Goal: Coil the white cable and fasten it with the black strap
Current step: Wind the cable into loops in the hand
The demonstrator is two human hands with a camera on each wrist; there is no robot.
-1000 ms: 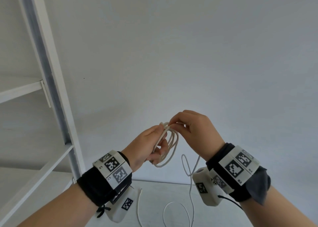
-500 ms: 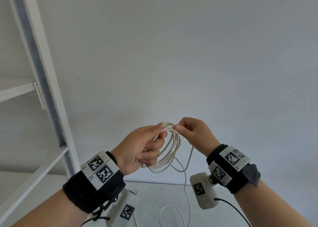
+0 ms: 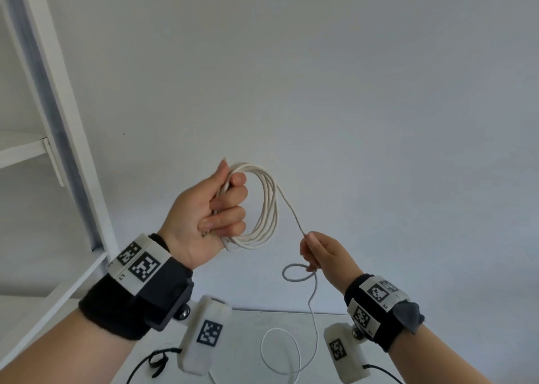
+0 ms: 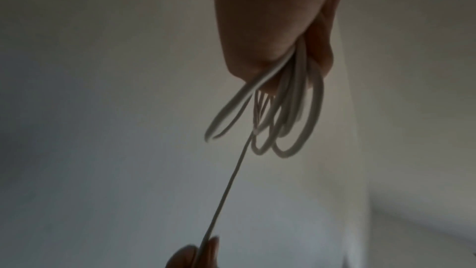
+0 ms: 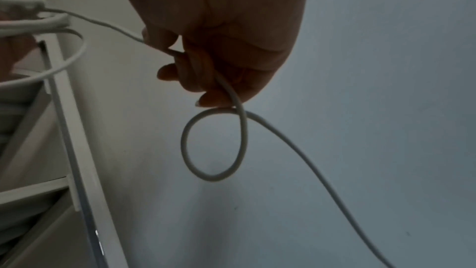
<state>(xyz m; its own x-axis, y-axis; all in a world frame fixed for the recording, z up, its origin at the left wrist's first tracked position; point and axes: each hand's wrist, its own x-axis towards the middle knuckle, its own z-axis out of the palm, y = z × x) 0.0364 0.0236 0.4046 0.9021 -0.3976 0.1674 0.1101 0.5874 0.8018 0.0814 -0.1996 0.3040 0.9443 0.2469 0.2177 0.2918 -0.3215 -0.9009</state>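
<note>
Head view: white cable (image 3: 264, 208), thin, round, limp, judged very light; several turns already gathered into a coil held up in the air before a plain wall, the rest running down to a loose loop on the table surface (image 3: 250, 319). Left hand (image 3: 210, 214) grips the coil on one side, fingers curled fully round the bundled turns. Right hand (image 3: 319, 252) sits lower, apart from the coil, pinching the single free strand; a small kinked loop hangs just below its fingers. Black strap: a dark looped item lies low near the left wrist, too unclear to identify. White shelf frame (image 3: 67, 138) stands to the left. Left wrist view: coil turns fan out unevenly below the closed fist, one strand leading taut to the other hand's fingertips (image 4: 206, 250); judged springy enough to splay if the hold loosens. Right wrist view: strand passes through thumb and curled fingers, the kink loop directly beneath. Handling judgement: smooth jacket likely slides readily through a light pinch; best held at the bundled side of the coil, strap applied there.
</note>
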